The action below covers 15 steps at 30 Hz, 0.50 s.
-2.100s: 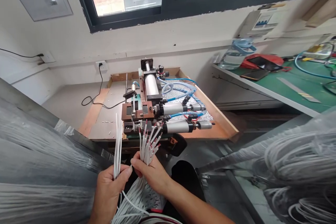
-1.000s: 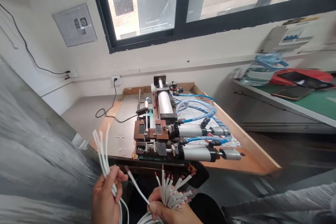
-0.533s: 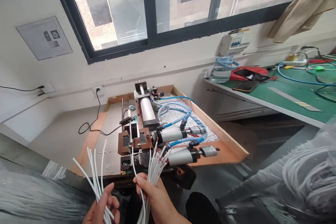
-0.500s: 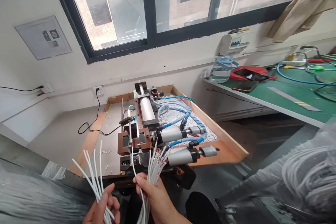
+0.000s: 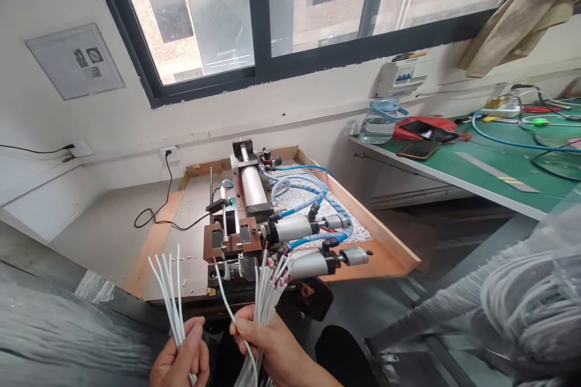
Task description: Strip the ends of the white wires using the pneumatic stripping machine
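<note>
Several white cables (image 5: 170, 293) fan upward out of my left hand (image 5: 184, 354), which is closed around them; their tips look plain white. My right hand (image 5: 261, 335) grips a thicker bundle of white cables (image 5: 267, 290), many with reddish stripped tips. One single cable (image 5: 222, 290) stands apart from that bundle, pinched between the right thumb and index finger, its reddish tip close to the front of the machine. Just beyond both hands is the pneumatic stripping machine (image 5: 233, 236), with silver cylinders (image 5: 297, 230) and blue air hoses (image 5: 318, 193).
White offcuts (image 5: 295, 199) fill a wood-edged tray (image 5: 376, 217) behind the cylinders. A green bench (image 5: 494, 163) at right bears a water jug (image 5: 379, 124), phones (image 5: 420, 150) and a steel ruler (image 5: 497, 172). Plastic-wrapped cable bundles (image 5: 531, 308) flank me on both sides.
The single cable has come back and left, out of the machine's jaws. My left hand with its cables has moved slightly right, closer to the right hand.
</note>
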Tool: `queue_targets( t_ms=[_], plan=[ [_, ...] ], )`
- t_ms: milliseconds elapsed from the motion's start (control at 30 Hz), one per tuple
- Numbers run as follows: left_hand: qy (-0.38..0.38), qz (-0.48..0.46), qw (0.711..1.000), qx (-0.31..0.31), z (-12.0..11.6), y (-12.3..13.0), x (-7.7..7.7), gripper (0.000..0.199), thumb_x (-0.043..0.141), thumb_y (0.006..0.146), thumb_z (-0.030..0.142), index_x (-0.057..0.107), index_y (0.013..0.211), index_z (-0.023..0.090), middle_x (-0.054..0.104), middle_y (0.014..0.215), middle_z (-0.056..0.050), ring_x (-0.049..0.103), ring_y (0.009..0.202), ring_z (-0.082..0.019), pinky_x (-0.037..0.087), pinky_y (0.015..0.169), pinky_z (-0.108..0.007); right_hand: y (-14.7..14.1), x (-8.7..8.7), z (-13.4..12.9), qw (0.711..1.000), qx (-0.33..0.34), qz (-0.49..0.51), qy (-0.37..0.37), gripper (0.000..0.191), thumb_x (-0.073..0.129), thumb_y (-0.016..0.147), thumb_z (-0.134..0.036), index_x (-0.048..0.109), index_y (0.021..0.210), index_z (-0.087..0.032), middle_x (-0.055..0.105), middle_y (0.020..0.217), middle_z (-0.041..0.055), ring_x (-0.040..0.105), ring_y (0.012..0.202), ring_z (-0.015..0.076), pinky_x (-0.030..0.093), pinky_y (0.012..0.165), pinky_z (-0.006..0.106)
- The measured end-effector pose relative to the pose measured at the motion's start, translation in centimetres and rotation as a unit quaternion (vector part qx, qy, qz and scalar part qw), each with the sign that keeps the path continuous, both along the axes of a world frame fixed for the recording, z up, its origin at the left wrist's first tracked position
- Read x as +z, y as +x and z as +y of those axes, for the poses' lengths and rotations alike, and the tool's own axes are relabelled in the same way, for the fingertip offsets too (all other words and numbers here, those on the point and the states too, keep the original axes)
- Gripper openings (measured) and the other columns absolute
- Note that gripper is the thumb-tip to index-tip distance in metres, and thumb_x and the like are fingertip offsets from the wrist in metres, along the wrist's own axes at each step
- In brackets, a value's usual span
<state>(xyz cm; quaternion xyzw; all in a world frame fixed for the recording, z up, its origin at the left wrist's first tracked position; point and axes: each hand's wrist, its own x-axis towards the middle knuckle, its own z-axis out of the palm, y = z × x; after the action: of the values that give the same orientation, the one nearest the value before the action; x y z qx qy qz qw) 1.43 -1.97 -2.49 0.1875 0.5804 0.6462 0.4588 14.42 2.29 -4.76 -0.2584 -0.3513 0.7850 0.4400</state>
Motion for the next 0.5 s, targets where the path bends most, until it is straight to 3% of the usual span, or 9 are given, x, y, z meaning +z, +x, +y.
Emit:
queue_targets(
  t_ms=[267,367,500],
  plan=[
    [-0.021,-0.031,0.995,-0.089,-0.1,1.3,0.9,0.026,0.07,0.056,0.031,0.066,0.073,0.013,0.054,0.05,-0.001,0.042,0.04,-0.006,0.027,0.034,-0.016,0.6,-0.3,-2.4,0.991,0.131,0.013,-0.024,0.026,0.069,0.055,-0.034,0.065,0.058,-0.009,0.052,0.042,-0.0006,0.039,0.036,0.0051,0.017,0.039,0.019],
    [-0.001,-0.034,0.991,-0.128,-0.4,1.6,1.6,0.02,0.07,0.057,0.026,0.066,0.07,0.012,0.058,0.054,-0.002,0.039,0.038,-0.003,0.028,0.034,-0.015,0.5,-0.3,-3.4,0.986,0.161,0.005,-0.038,0.025,0.071,0.052,-0.031,0.066,0.059,-0.007,0.054,0.043,-0.0002,0.042,0.035,0.0053,0.021,0.037,0.017],
    [0.041,-0.034,0.987,-0.151,-1.5,1.8,2.3,0.017,0.072,0.054,0.02,0.064,0.068,0.014,0.059,0.059,-0.001,0.049,0.046,-0.007,0.038,0.042,-0.017,-0.1,0.0,-4.8,0.983,0.178,-0.007,-0.038,0.025,0.073,0.045,-0.029,0.066,0.055,-0.007,0.054,0.041,0.0004,0.042,0.033,0.0061,0.024,0.034,0.017]
  ],
)
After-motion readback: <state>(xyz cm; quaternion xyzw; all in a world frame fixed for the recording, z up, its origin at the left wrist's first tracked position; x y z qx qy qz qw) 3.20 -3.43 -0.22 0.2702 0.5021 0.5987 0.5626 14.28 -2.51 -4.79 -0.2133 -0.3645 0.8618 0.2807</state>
